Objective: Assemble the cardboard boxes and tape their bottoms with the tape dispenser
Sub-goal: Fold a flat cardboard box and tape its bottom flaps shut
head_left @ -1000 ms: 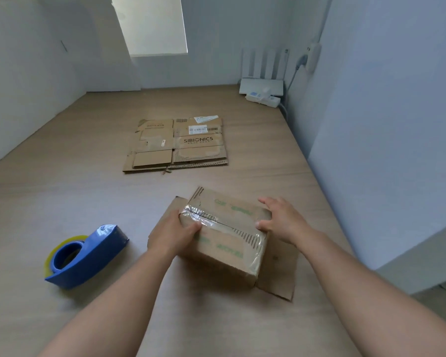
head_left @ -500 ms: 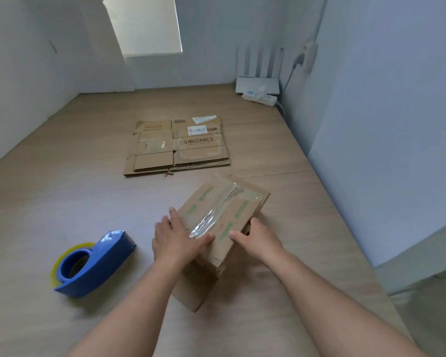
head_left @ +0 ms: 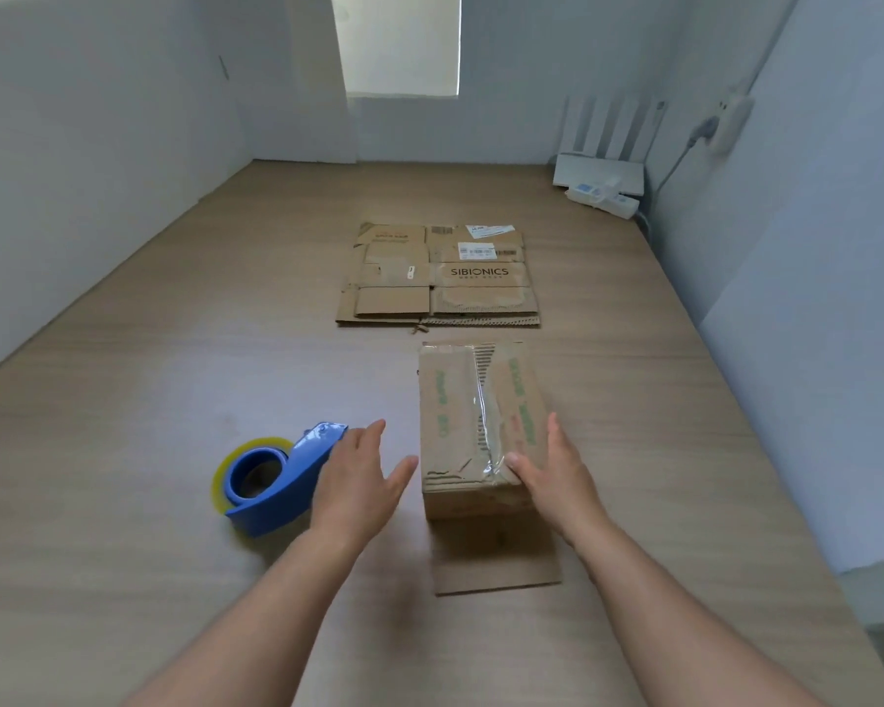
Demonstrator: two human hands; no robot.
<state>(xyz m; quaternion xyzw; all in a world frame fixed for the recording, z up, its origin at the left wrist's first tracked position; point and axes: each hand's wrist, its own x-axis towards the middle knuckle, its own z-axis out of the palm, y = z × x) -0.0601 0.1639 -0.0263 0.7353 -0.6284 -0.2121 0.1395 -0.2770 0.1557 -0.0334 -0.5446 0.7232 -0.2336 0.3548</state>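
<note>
A small cardboard box (head_left: 460, 415) stands on the wooden table, its upturned face sealed along the middle seam with clear tape. One loose flap lies flat toward me. My right hand (head_left: 557, 474) rests with straight fingers against the box's near right corner. My left hand (head_left: 356, 479) hovers open just left of the box, apart from it. The blue tape dispenser (head_left: 271, 482) with its yellowish roll lies left of that hand, partly behind it. A flattened box (head_left: 440, 278) printed SIBIONICS lies farther back.
The wooden table (head_left: 149, 400) is walled on the left, back and right. A white router (head_left: 600, 170) and a power strip (head_left: 606, 196) sit in the far right corner, with a cable running up the wall.
The box was turned round and set down with its taped seam pointing away from me. Both hands let go of their grip; the left moved off toward the dispenser.
</note>
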